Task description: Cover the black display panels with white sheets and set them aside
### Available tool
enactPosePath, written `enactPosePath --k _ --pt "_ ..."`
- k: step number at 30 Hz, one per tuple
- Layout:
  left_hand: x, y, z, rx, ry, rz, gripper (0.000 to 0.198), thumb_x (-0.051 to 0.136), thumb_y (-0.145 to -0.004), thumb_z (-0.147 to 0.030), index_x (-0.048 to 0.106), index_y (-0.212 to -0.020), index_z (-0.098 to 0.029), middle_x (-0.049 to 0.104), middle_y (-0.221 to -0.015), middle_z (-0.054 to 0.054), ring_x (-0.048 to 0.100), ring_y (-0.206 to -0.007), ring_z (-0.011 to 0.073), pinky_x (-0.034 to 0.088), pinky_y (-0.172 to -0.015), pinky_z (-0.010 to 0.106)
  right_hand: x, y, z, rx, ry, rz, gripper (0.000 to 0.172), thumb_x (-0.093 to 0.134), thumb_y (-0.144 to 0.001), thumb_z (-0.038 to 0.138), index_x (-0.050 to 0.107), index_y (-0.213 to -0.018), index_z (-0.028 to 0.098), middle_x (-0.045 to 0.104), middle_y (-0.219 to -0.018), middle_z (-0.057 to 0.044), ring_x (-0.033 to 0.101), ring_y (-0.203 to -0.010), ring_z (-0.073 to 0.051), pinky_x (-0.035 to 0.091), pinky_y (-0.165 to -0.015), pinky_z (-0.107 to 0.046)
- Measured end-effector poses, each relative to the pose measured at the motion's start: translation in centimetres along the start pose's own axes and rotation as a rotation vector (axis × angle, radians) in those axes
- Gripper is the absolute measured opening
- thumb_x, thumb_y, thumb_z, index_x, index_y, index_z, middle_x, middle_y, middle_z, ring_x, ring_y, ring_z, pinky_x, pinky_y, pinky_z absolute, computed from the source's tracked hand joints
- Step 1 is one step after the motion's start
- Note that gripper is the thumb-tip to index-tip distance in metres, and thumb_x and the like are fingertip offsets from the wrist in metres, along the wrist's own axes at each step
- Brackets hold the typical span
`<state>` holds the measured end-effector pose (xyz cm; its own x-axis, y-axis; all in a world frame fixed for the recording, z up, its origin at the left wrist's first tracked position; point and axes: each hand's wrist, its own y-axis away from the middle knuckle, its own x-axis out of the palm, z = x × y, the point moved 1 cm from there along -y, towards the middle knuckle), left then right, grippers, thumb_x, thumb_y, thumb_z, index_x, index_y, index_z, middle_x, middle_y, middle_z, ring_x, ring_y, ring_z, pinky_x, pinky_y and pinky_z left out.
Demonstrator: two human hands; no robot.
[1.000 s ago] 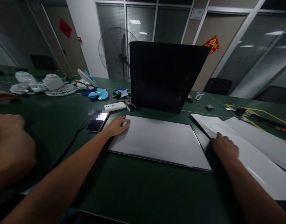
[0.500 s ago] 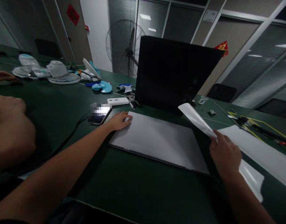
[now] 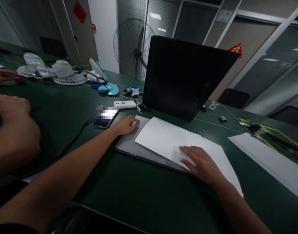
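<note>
Far left, well apart from the left hand's fingers: another person's hand [image 3: 6,76] and white fan parts [image 3: 66,72]. Phone [image 3: 106,121] just left of those fingers; white stick-shaped device [image 3: 124,104] just beyond them. Left hand [image 3: 124,126]: fingers loosely spread, gripping nothing, resting on left edge of grey flat panel [image 3: 129,144] on green worktop [image 3: 144,201]. Black upright panel [image 3: 185,78] beyond both hands' fingers. White sheet [image 3: 163,133] askew over grey panel, under the right hand's fingers. Right hand [image 3: 204,163]: palm down, thumb apart, unclenched. Second white sheet [image 3: 268,161] right of its fingers, apart.
</note>
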<state>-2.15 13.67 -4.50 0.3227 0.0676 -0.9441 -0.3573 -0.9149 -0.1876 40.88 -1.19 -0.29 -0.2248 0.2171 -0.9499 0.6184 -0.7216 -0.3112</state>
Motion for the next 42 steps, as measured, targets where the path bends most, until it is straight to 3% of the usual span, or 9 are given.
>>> enactPosePath --k 4,10,17,30,33,36,38,40,42 --pt "-0.1 0.0 0.0 -0.002 0.008 0.003 0.057 0.048 -0.102 -0.052 0.063 -0.150 -0.025 0.047 -0.167 0.013 0.043 -0.155 0.0365 0.031 -0.127 0.055 1.1 0.0 0.6 -0.012 -0.129 0.119 0.051 0.062 -0.102 0.041 0.062 -0.151 0.029 0.066 -0.149 -0.009 0.064 -0.135 -0.031 0.054 -0.112 -0.057" --pt "-0.2 0.1 0.0 -0.003 0.013 -0.003 0.057 0.047 -0.102 -0.054 0.064 -0.148 -0.026 0.050 -0.166 0.010 0.045 -0.154 0.0339 0.032 -0.127 0.052 0.7 0.0 1.4 -0.069 -0.213 0.210 0.070 0.076 -0.092 0.053 0.057 -0.156 0.034 0.054 -0.162 -0.008 0.053 -0.146 -0.033 0.049 -0.117 -0.060" --pt "0.0 -0.1 0.3 -0.001 0.031 -0.010 0.061 0.036 -0.106 -0.055 0.062 -0.150 -0.022 0.050 -0.165 0.013 0.044 -0.155 0.0347 0.032 -0.127 0.055 0.7 0.2 1.8 -0.175 -0.288 0.151 0.051 0.070 -0.097 0.032 0.066 -0.148 0.030 0.062 -0.153 -0.007 0.056 -0.145 -0.027 0.051 -0.118 -0.052" --pt "-0.1 0.0 0.2 0.003 0.015 0.009 0.059 0.038 -0.106 -0.053 0.062 -0.151 -0.025 0.049 -0.167 0.011 0.044 -0.154 0.0348 0.031 -0.127 0.055 1.1 0.0 1.1 -0.153 -0.284 0.163 0.057 0.065 -0.099 0.041 0.058 -0.155 0.031 0.060 -0.156 -0.006 0.054 -0.146 -0.026 0.048 -0.121 -0.053" --pt "0.0 0.0 0.3 0.004 0.010 0.008 0.060 0.042 -0.104 -0.054 0.062 -0.152 -0.025 0.048 -0.167 0.011 0.043 -0.155 0.0362 0.030 -0.128 0.054 1.5 0.7 -1.9 0.091 -0.172 0.093 0.055 0.056 -0.104 0.048 0.058 -0.155 0.028 0.057 -0.158 -0.009 0.051 -0.149 -0.029 0.042 -0.124 -0.058" --pt "0.1 -0.1 0.4 0.004 0.005 0.009 0.062 0.044 -0.102 -0.056 0.062 -0.152 -0.025 0.047 -0.168 0.011 0.043 -0.155 0.0370 0.031 -0.128 0.053 1.5 2.4 -6.7 0.603 0.113 0.035 0.069 0.047 -0.104 0.056 0.055 -0.155 0.010 0.056 -0.157 -0.021 0.048 -0.150 -0.036 0.038 -0.124 -0.059" --pt "0.2 -0.2 0.5 0.008 0.006 0.003 0.062 0.044 -0.102 -0.057 0.062 -0.152 -0.024 0.047 -0.168 0.012 0.044 -0.154 0.0371 0.031 -0.127 0.053 1.4 3.8 -9.7 0.905 0.204 0.078 0.082 0.046 -0.101 0.064 0.052 -0.155 0.002 0.060 -0.149 -0.029 0.054 -0.143 -0.042 0.043 -0.119 -0.060" --pt "0.4 -0.2 0.6 0.010 0.010 -0.007 0.063 0.044 -0.102 -0.058 0.063 -0.150 -0.023 0.047 -0.168 0.013 0.044 -0.154 0.0379 0.031 -0.127 0.053 1.4 4.7 -11.7 1.052 0.159 0.112 0.087 0.047 -0.098 0.069 0.052 -0.157 0.004 0.064 -0.144 -0.028 0.062 -0.132 -0.044 0.049 -0.111 -0.058" --pt "0.5 -0.3 0.7 0.012 0.013 -0.011 0.062 0.044 -0.102 -0.058 0.063 -0.150 -0.022 0.047 -0.168 0.013 0.044 -0.154 0.0384 0.031 -0.127 0.054 1.4 4.9 -12.5 1.046 0.061 0.060 0.083 0.052 -0.096 0.067 0.055 -0.156 0.011 0.068 -0.142 -0.022 0.065 -0.129 -0.041 0.050 -0.110 -0.055"
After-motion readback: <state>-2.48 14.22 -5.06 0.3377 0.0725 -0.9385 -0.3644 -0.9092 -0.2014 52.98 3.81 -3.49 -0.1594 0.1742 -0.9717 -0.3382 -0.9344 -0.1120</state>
